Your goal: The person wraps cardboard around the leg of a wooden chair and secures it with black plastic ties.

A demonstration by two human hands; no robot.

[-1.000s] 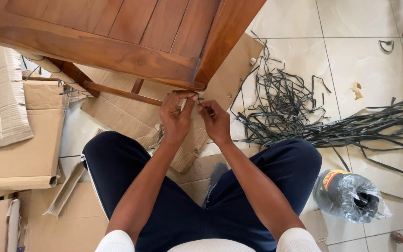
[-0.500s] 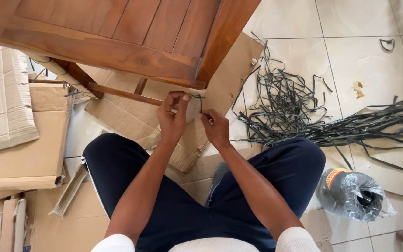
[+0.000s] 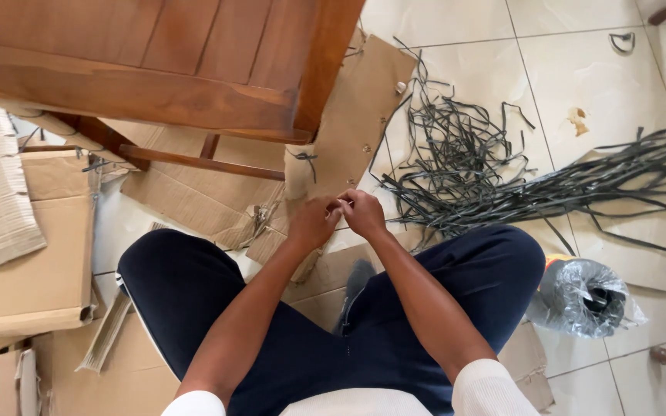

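Sitting on the floor (image 3: pixel 603 69) with legs apart, I had both hands together low in front of me, just below the cardboard-wrapped leg (image 3: pixel 300 173) of the wooden chair (image 3: pixel 156 85). My left hand (image 3: pixel 311 223) and right hand (image 3: pixel 364 213) touched at the fingertips. Fingers of both were curled and pinched closed on something small between them; a thin dark strap end seemed likely, but it was too small to tell. A short knotted piece of dark strap (image 3: pixel 303 159) sat on the cardboard wrapping above my hands, apart from them.

To my right, a loose tangle of dark plastic straps (image 3: pixel 464 169) spread over the white tiles, with long strands running off toward the right edge. A roll of the same strap in clear plastic wrap (image 3: pixel 586 296) lay beside my right knee. Flattened cardboard sheets (image 3: pixel 194 196) lay under the chair and beneath my legs. More folded cardboard pieces (image 3: pixel 32 254) were stacked on my left. Chair rungs (image 3: pixel 210 163) crossed above the cardboard, left of the wrapped leg.
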